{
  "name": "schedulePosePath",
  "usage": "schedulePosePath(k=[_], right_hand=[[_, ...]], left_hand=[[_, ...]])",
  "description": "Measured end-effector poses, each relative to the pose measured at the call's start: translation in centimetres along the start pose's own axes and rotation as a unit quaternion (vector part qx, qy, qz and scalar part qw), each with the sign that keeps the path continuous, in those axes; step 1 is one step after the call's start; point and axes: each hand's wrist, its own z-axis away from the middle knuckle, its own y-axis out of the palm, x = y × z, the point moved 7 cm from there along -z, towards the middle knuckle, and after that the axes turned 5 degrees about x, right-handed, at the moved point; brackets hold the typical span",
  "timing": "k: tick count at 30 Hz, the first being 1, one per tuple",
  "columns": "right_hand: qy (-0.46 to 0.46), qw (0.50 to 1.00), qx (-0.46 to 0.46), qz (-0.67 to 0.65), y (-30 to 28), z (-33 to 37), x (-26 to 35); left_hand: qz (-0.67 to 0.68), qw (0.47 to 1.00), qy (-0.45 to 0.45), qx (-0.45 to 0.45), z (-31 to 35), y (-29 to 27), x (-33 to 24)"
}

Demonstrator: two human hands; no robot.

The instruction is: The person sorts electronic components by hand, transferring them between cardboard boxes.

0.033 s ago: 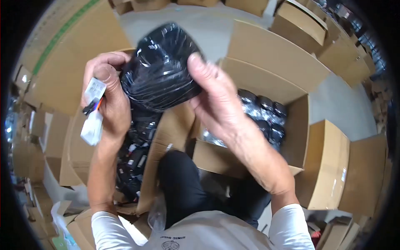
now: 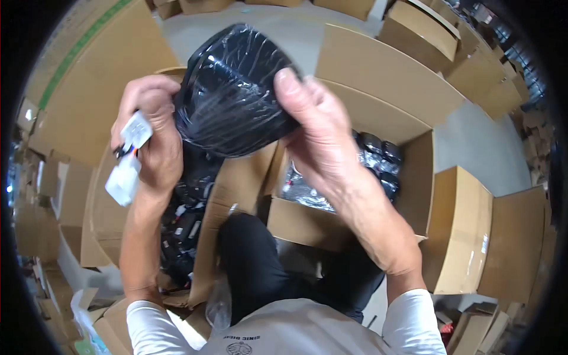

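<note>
Evidently, a rounded black housing [image 2: 236, 97], wrapped in shiny clear film, was held up between two bare hands, above the gap between two open cartons. Its broad face was turned upward, toward the head. By the right grip [image 2: 322, 136] the housing was pinched at its right edge: the thumb was laid flat on the film near the rim, and the fingers were mostly hidden beneath. By the left grip [image 2: 160, 139] the opposite edge was met, with the fingers bent toward the rim; how firmly it was clasped there could not be told. Across the left thumb and palm, just beside the housing, two white plastic connectors [image 2: 123, 180] were seen, joined by short coloured wires [image 2: 131, 152].

Below the left forearm, a carton [image 2: 231, 198] was filled with loose black parts [image 2: 180, 231], partly covered from view by the arm and the housing. Beyond the right wrist, film-wrapped black pieces [image 2: 389, 151] were set in rows inside a second carton [image 2: 310, 225]. Between the dark-trousered leg [image 2: 251, 254] and the left carton, a clear plastic bag [image 2: 219, 307] was lodged.
</note>
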Motion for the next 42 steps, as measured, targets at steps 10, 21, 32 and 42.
schedulePosePath(k=[10, 21, 32, 42], right_hand=[[0.303, 0.66, -0.076, 0.683, -23.7, 8.6, -0.5], [0.415, 0.614, 0.005, 0.671, -31.1, 14.2, -18.6], [0.002, 0.988, -0.03, 0.155, -14.2, 5.8, 0.0], [-0.05, 0.895, 0.05, 0.441, -11.8, 8.5, 6.3]], left_hand=[[-0.02, 0.976, -0.188, 0.109, 3.9, 5.5, 5.7], [0.298, 0.889, -0.342, -0.063, 2.0, 7.1, 6.2], [0.509, 0.663, -0.546, -0.06, 3.1, 16.3, 4.2], [0.519, 0.583, -0.613, 0.125, 10.8, 23.3, 1.2]])
